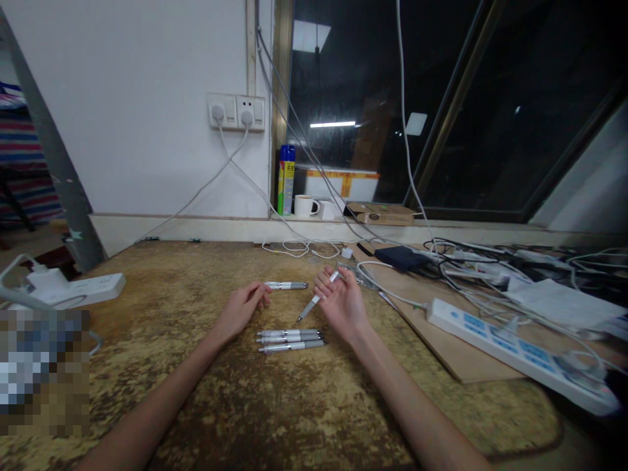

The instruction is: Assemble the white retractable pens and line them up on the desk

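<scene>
My right hand point(341, 301) is turned palm up, its fingers curled round a white pen with a grey grip point(310, 306). The tip of that pen points down and left, just above or on the worn wooden table point(289, 412). My left hand point(245, 306) has its fingers closed at the left end of another white and grey pen point(288, 286), which lies level across the table. Between my forearms, nearer to me, several similar pens point(289, 341) lie side by side with their grey ends to the right.
On the right, a white power strip point(515, 350) and tangled cables rest on a brown board point(461, 360). Another power strip point(93, 288) stands at the left. A spray can point(286, 180) and a white mug point(305, 205) stand on the windowsill. Thin white cables point(299, 247) loop along the back edge.
</scene>
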`<state>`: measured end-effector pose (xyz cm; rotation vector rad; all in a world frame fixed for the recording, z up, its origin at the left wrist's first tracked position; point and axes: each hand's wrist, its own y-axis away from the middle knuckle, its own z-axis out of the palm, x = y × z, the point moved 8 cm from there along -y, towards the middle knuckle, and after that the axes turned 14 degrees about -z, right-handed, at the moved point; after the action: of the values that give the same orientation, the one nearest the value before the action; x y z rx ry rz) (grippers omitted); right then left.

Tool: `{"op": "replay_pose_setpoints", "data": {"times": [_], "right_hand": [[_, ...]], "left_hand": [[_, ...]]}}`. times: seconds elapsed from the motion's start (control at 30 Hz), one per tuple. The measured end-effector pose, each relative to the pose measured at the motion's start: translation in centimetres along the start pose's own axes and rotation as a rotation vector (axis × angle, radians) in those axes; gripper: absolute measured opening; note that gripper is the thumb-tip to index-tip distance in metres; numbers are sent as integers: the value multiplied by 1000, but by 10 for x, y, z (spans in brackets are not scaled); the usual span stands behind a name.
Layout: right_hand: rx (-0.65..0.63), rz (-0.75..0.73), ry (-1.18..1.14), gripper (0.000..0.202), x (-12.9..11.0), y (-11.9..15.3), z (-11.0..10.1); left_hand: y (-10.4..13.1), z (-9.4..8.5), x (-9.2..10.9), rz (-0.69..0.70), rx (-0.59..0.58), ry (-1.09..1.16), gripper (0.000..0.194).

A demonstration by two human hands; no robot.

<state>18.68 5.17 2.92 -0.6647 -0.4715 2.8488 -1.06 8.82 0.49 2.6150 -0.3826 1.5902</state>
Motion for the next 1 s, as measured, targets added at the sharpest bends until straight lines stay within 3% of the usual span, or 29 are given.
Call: {"op": "replay_pose_setpoints", "data": {"times": [0.47,1.0], "right_hand": [[29,-60,112,16,-10,-1,-2],[10,-44,67,17,-10,-1,1]], "left_hand": [[-5,-1,-12,-1,-2,3,40],[-2,1,-9,-6,-20,-18,40]]}}
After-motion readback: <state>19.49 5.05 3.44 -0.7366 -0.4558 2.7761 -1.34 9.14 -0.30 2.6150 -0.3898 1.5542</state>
